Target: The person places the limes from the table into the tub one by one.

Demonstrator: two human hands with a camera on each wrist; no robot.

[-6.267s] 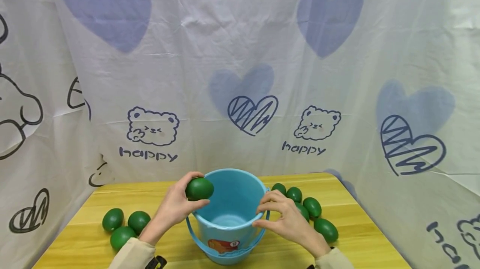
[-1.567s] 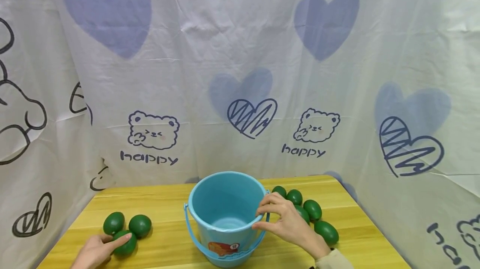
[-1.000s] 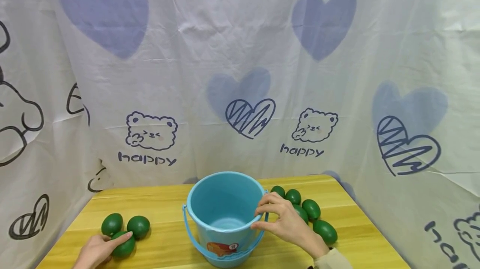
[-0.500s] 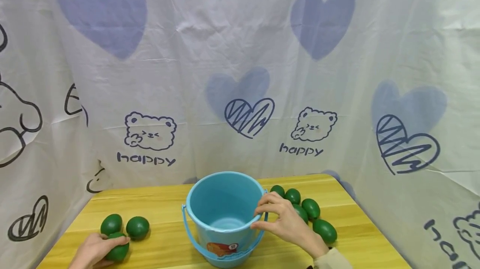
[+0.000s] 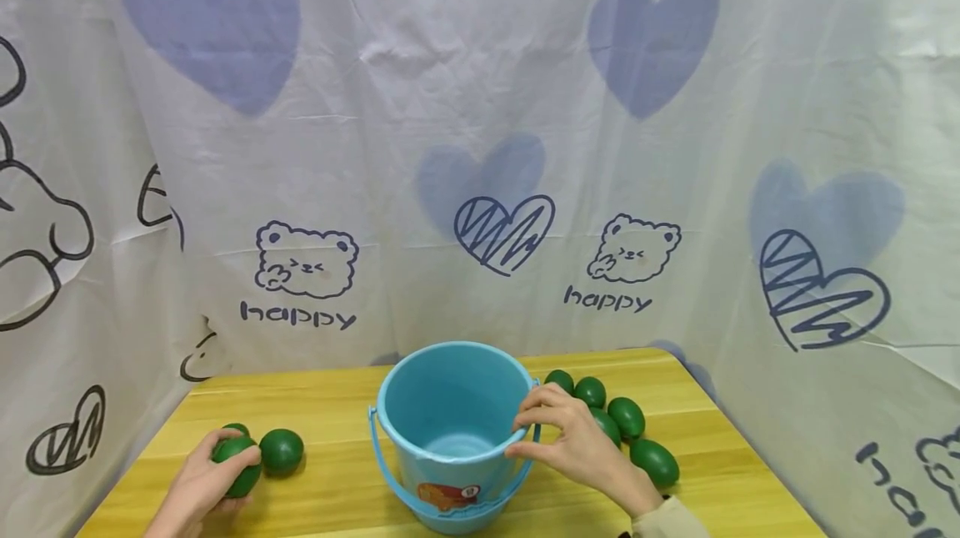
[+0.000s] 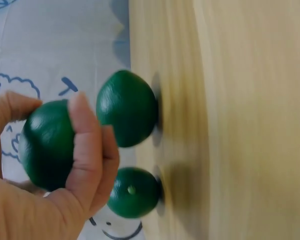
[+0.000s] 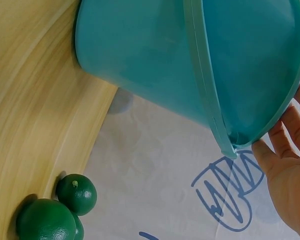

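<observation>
In the head view my left hand grips a smooth dark green lime between thumb and fingers. The left wrist view shows this lime up off the wooden table. Two more limes sit close by: one to the right of the hand, the other mostly hidden behind it. My right hand holds the right rim of a light blue bucket, fingers over the edge and thumb at the front. The bucket stands upright; its visible inside shows bare floor. In the right wrist view, fingertips lie along its rim.
Several more limes lie right of the bucket, behind and beside my right hand. The bucket's handle hangs down at its front. A printed white cloth surrounds the yellow wooden table at the back and sides.
Earlier my left hand held a lime over the bucket; then it returned to the left group. It has since taken the front lime and raised it. My right hand stays on the rim.
</observation>
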